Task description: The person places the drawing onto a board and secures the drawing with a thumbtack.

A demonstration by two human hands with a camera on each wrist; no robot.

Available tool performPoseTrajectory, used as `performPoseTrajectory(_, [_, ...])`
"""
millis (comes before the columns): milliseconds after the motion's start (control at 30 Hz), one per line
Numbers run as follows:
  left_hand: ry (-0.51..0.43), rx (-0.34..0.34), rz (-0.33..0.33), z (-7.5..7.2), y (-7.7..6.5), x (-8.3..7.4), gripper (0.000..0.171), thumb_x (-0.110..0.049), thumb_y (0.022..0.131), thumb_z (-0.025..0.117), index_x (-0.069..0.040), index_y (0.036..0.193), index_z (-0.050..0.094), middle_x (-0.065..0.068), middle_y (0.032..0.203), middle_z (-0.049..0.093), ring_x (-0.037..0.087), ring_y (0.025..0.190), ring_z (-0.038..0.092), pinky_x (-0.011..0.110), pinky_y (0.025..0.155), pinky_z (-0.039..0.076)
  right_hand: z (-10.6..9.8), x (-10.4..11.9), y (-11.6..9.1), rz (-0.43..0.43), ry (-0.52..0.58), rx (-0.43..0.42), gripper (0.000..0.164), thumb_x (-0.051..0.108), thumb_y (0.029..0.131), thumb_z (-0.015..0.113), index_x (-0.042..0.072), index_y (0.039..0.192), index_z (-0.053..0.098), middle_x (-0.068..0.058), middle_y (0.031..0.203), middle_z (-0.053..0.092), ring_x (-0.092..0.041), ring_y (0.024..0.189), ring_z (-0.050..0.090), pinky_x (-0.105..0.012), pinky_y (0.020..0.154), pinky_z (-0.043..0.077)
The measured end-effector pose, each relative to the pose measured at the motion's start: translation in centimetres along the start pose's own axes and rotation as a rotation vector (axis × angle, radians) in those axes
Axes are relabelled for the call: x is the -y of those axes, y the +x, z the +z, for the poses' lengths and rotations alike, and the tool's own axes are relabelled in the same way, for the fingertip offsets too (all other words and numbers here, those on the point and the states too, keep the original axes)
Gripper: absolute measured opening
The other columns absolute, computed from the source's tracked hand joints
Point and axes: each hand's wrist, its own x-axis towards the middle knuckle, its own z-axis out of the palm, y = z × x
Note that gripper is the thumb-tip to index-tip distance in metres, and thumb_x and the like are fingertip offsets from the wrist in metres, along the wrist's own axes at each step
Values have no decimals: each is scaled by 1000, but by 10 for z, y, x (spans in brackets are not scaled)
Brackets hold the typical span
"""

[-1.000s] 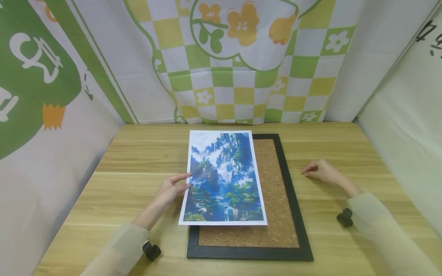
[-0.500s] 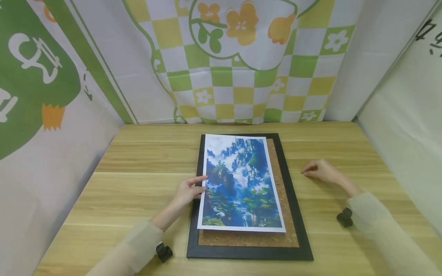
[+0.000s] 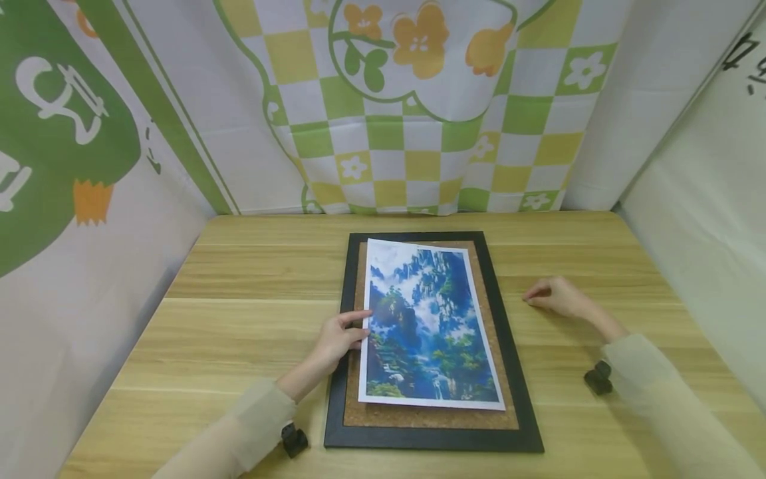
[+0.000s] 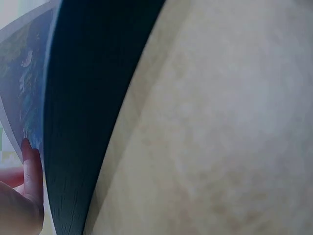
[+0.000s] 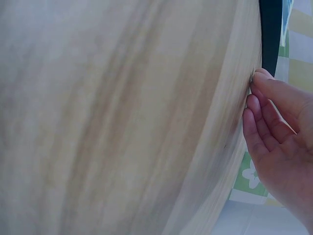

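Note:
My left hand (image 3: 338, 340) grips the left edge of a printed landscape picture (image 3: 425, 319) between fingers and thumb. The white-bordered sheet shows blue mountains, trees and a waterfall. It lies slightly tilted over the cork board (image 3: 431, 418), inside the board's black frame (image 3: 431, 440); its lower edge is lifted a little. In the left wrist view the fingers are behind the sheet (image 4: 22, 83). To the right of the frame, my right hand (image 3: 556, 297) rests at the table, thumb and fingertip pinched together. The right wrist view shows a tiny thin piece (image 5: 252, 78) at that pinch; I cannot tell its kind.
The wood-grain table (image 3: 239, 266) carries the framed board at its middle. A checkered curtain (image 3: 389, 146) with flowers hangs behind the far edge, and white cloth walls stand left and right. Each wrist bears a small black camera (image 3: 598, 378).
My left hand has carried the picture rightward and slightly toward me, from overhanging the frame's left side to lying over the cork. The right hand stays where it was.

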Motion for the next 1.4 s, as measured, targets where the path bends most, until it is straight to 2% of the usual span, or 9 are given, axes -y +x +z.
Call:
performPoseTrajectory(300, [57,-11,-14,5,1,-1,36,4,84,57,-1,119,59,20,131,49,7,67,59,24,60,53,-1,3,0,11,5,11,11,0,82,62,-5,90,69,-18,91,67,-21,81,61,-19,66,47])
performPoseTrajectory(567, [122,-14,-13,5,3,-3,36,6,83,58,-1,118,60,20,128,52,8,69,61,24,60,54,-1,4,-1,-3,4,8,11,0,82,62,-4,90,69,-18,90,67,-32,87,62,-23,72,50])
performPoseTrajectory(967, [160,11,-12,4,5,-5,36,6,84,58,0,119,59,21,128,51,11,75,63,25,62,54,-1,4,0,20,16,17,11,2,83,62,-4,91,69,-18,92,67,-32,88,61,-22,71,48])
performPoseTrajectory(1067, [166,16,-4,5,5,-4,37,8,83,57,1,119,58,21,119,57,12,73,63,26,61,54,-1,4,0,24,14,17,11,2,83,63,-4,91,69,-18,92,67,-33,89,61,-23,72,48])
performPoseTrajectory(1200, [199,23,30,5,5,-5,38,8,82,58,3,120,57,19,92,66,13,68,63,27,59,54,-1,5,-1,18,9,15,11,3,84,62,-3,91,69,-18,92,67,-34,90,61,-26,73,49])
performPoseTrajectory(1300, [229,24,55,5,5,-6,38,8,82,59,2,119,57,14,77,66,13,63,61,27,58,54,-2,6,-1,10,6,14,11,2,84,62,-4,91,69,-18,92,67,-34,90,61,-26,73,49])
performPoseTrajectory(1400, [249,26,72,5,5,-7,39,9,81,60,2,119,58,13,72,65,13,60,61,27,56,54,-2,6,-1,11,2,13,12,3,84,62,-4,91,69,-18,93,67,-34,89,61,-23,72,48])
